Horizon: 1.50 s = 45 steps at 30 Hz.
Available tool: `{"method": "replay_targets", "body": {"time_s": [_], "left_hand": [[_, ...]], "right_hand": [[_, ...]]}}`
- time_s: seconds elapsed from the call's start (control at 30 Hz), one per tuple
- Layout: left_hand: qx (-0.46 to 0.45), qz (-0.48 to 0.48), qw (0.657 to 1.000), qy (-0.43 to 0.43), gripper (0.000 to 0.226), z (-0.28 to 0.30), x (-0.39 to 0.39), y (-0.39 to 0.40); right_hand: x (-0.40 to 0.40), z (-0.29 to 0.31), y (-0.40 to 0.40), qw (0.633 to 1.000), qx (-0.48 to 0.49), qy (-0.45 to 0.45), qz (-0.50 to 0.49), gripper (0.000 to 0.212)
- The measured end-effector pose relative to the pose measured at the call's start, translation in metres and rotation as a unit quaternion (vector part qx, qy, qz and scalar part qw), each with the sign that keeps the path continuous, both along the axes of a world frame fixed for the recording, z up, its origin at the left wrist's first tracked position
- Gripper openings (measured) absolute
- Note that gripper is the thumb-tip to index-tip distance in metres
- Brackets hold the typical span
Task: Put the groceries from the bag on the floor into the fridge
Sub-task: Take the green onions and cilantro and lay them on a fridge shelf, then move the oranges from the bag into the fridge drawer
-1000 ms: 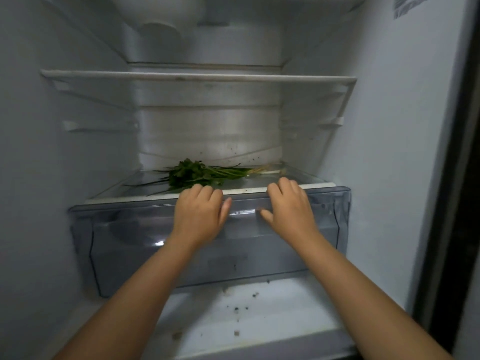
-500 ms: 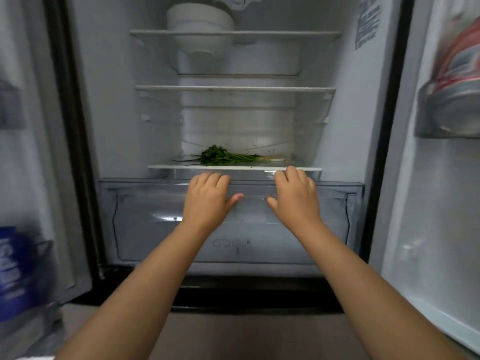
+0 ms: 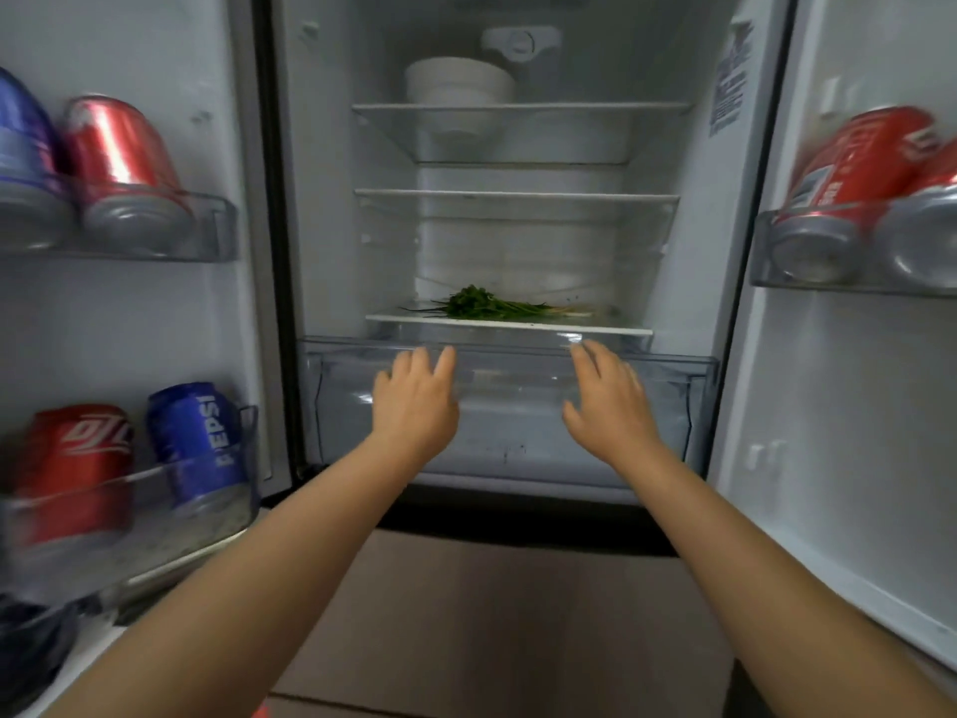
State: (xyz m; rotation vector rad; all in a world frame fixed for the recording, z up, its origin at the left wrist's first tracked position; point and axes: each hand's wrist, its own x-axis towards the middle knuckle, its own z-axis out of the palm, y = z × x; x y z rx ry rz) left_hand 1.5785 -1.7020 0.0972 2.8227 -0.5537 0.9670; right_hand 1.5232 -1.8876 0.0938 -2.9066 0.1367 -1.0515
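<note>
The fridge stands open in front of me. A bunch of green herbs (image 3: 484, 306) lies on the lowest glass shelf (image 3: 611, 330). Below it the clear crisper drawer (image 3: 668, 406) is pulled out. My left hand (image 3: 417, 399) and my right hand (image 3: 608, 404) hover with relaxed fingers at the drawer's front upper edge, holding nothing. The grocery bag is not in view.
A white bowl (image 3: 458, 81) sits on the top shelf. Red and blue soda cans fill the left door racks (image 3: 119, 158) (image 3: 194, 440) and the right door rack (image 3: 849, 189). Both doors stand open at the sides. Brown floor (image 3: 497, 614) lies below.
The drawer has slid out toward me while I backed away. My hands, which gripped its top edge, have loosened and now have fingers spread.
</note>
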Motion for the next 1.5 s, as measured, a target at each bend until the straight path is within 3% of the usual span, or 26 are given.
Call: {"method": "replay_targets", "body": {"time_s": [0.13,0.3,0.4,0.47,0.6,0.73,0.9,1.03,1.37,1.5], "left_hand": [[-0.004,0.063,0.998,0.0,0.037,-0.013,-0.029,0.072],[-0.018,0.08,0.997,-0.014,0.016,-0.035,-0.087,0.207],[0.016,0.117,0.993,-0.003,0.02,-0.056,-0.129,0.305],[0.026,0.148,0.989,0.005,0.013,-0.065,-0.164,0.368],[0.024,0.244,0.964,0.099,0.03,-0.098,-0.222,0.485],[0.023,0.306,0.942,0.138,0.031,-0.138,-0.271,0.591],[0.031,0.363,0.907,0.212,0.03,-0.199,-0.302,0.7],[0.008,0.395,0.877,0.272,0.03,-0.247,-0.298,0.783],[-0.026,0.401,0.792,0.459,0.031,-0.342,-0.259,0.97],[-0.013,0.373,0.778,0.506,0.034,-0.372,-0.253,1.032]], "right_hand": [[-0.012,0.007,0.064,0.997,0.001,-0.026,0.068,0.046],[-0.033,-0.003,0.214,0.983,-0.015,-0.021,0.18,0.032],[-0.058,-0.022,0.319,0.967,-0.018,-0.043,0.249,0.033],[-0.079,-0.039,0.391,0.958,0.001,-0.017,0.286,0.031],[-0.114,-0.071,0.52,0.929,0.026,0.024,0.368,0.029],[-0.141,-0.109,0.629,0.898,0.036,0.086,0.43,0.022],[-0.161,-0.176,0.741,0.838,0.045,0.153,0.522,0.038],[-0.146,-0.224,0.823,0.819,0.03,0.218,0.53,0.025],[-0.071,-0.327,1.007,0.767,0.023,0.44,0.468,0.029],[-0.062,-0.369,1.063,0.754,0.019,0.493,0.434,0.029]]}}
